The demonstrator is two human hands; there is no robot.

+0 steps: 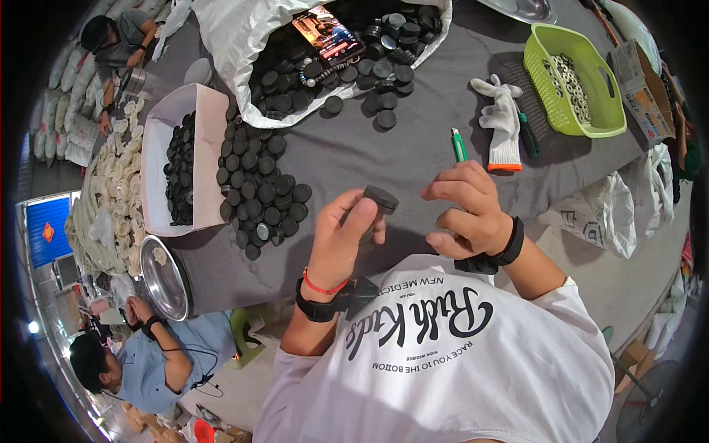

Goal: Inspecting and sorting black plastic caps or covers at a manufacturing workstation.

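Above the grey table [413,155], left hand [343,240] gripping black cap [379,198], right hand [469,210] loosely curled, holding nothing.

Caps [258,193] heaped right of box [210,140] (basket [550,103] far right), glove [501,122] between.

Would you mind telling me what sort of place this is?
Probably a small assembly workshop: heaps of black caps cover the table, a green basket holds white rings, and other people work nearby.
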